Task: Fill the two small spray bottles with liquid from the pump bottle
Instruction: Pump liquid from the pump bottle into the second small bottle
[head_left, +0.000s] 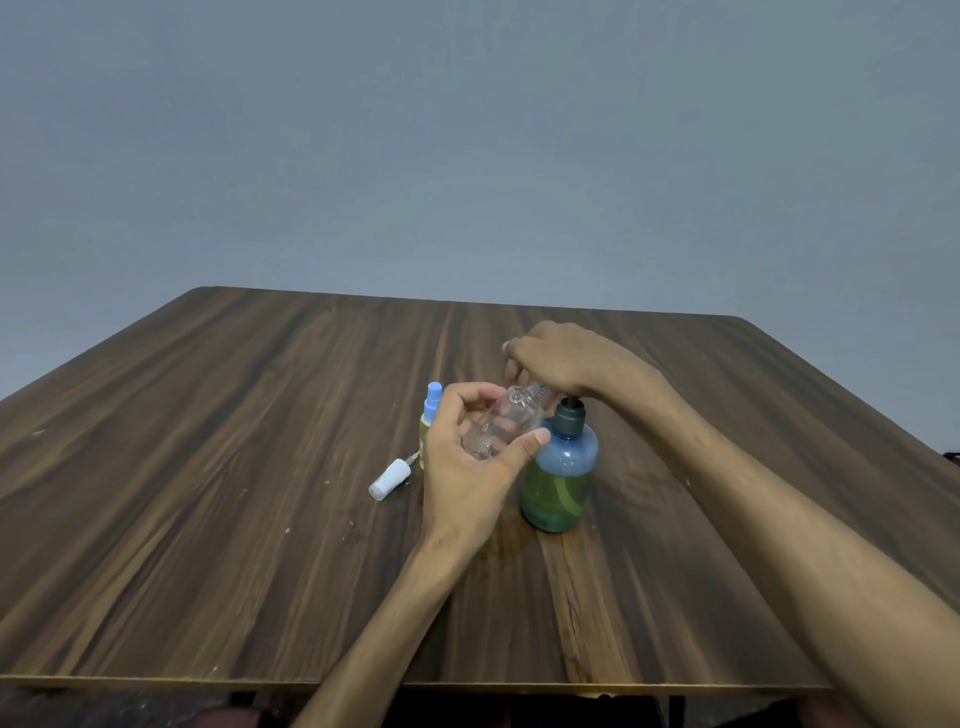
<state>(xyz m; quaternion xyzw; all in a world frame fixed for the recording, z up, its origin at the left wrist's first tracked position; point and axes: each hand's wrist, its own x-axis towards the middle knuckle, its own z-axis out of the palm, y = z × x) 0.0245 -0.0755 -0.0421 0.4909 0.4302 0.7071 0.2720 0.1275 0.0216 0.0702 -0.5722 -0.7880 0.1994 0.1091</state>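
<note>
My left hand (470, 457) holds a clear, empty small spray bottle (501, 428), tilted with its open neck up against the pump's spout. The blue pump bottle (558, 478) stands upright on the wooden table (208, 467), about half full of green liquid. My right hand (563, 358) rests on top of its pump head, fingers curled over it and hiding the spout. Behind my left hand stands the second small spray bottle (429, 421), with a blue spray top and yellow-green liquid inside. A loose white spray cap (389, 479) with its tube lies on the table to the left.
The table's front edge runs near the bottom of the view. A plain grey wall stands behind the table. Small pale specks dot the tabletop around the bottles.
</note>
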